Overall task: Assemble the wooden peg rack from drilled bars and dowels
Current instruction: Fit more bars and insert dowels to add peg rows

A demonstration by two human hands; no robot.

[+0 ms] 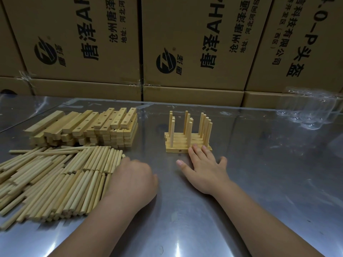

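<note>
Both hands are out over a shiny metal table (263, 169). The right hand (205, 169) lies spread, fingers straight and thumb splayed, with its fingertips (194, 147) touching the near bar of the peg rack (188, 135). The rack stands at the middle of the table, several bars side by side with dowels standing upright in three rows. The left hand (132, 179) rests at the right edge of a loose pile of dowels (55, 179); its fingers are hidden behind the back of the hand, so whether it grips a dowel cannot be told. Behind the pile sits a stack of drilled bars (89, 127). Printed cardboard boxes (194, 43) line the far edge, and clear plastic (308, 108) lies at the far right.
</note>
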